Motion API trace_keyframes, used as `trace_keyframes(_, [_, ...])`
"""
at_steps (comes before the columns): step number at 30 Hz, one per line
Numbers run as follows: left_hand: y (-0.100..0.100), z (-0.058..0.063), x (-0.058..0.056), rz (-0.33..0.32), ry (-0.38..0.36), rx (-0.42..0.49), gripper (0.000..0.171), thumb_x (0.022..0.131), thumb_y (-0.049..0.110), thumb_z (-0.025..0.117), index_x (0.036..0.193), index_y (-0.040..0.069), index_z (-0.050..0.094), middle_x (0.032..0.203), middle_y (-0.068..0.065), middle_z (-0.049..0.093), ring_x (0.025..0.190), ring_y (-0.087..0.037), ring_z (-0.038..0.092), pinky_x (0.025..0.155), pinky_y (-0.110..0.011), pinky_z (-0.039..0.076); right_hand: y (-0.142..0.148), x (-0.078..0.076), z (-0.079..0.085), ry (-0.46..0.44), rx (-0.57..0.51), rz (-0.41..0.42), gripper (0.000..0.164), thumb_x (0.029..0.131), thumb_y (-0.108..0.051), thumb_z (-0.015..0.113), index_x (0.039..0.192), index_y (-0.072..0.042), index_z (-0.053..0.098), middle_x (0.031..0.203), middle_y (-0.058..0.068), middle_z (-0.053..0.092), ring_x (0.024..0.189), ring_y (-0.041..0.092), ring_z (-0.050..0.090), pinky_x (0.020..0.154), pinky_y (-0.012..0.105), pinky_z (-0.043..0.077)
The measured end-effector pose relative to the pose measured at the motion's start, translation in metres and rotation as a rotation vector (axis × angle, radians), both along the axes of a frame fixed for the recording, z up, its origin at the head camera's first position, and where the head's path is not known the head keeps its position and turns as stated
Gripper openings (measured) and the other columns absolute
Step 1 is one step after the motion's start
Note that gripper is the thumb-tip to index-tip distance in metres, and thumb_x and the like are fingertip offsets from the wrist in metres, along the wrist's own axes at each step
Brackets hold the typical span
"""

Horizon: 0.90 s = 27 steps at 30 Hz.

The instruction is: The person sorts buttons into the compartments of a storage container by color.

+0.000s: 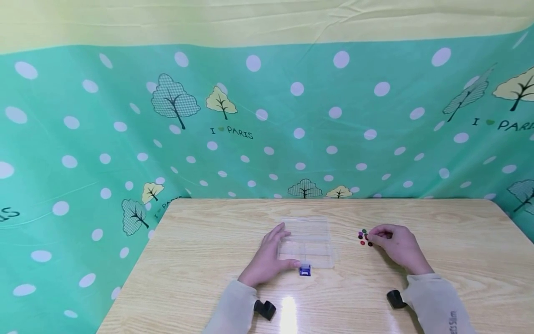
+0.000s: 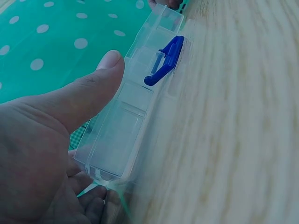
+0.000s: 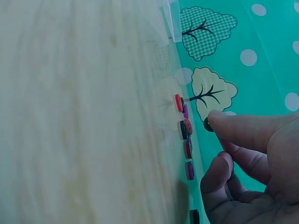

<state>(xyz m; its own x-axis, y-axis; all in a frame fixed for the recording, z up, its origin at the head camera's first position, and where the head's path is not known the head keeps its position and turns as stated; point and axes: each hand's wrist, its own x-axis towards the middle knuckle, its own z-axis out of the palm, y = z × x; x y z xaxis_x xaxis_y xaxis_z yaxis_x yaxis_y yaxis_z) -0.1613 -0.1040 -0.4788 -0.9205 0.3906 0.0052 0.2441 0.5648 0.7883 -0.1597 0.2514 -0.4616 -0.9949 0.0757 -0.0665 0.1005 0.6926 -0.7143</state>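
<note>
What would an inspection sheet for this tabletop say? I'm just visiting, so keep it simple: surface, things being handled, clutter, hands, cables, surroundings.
Surface: wood-grain table, bright reflection between the forearms.
Job's things: clear compartment box with blue latch; small coloured, button-like discs to its right.
Clutter: nothing seen.
Left hand: holds the box's left side, thumb near the latch.
Right hand: pinches a dark disc.
Cables: nothing seen.
Surroundings: green dotted cloth with printed trees behind the table.
</note>
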Motion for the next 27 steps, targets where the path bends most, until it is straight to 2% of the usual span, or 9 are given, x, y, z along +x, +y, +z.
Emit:
trace_keyframes(15, [0.002,0.000,0.000,0.001,-0.015,0.010,0.087,0.076,0.047,0.083,0.147,0.011,0.047,0.167,-0.004,0.018,0.151,-0.032,0.016,0.118,-0.060,0.023,-0.005,0.004,0.007,0.093,0.065,0.013,0.014,0.095,-0.019,0.068,0.099,-0.006,0.073,0.090,0.005,0.066,0.080,0.021,0.055,0.067,0.031,0.045])
trace_keyframes(27, [0.002,0.000,0.001,0.011,-0.014,-0.002,0.086,0.077,0.049,0.083,0.146,0.012,0.048,0.167,-0.003,0.017,0.152,-0.032,0.016,0.118,-0.062,0.023,-0.012,0.004,0.009,0.112,0.041,0.003,0.015,0.095,-0.017,0.068,0.100,-0.005,0.073,0.087,0.005,0.063,0.075,0.020,0.053,0.060,0.028,0.044])
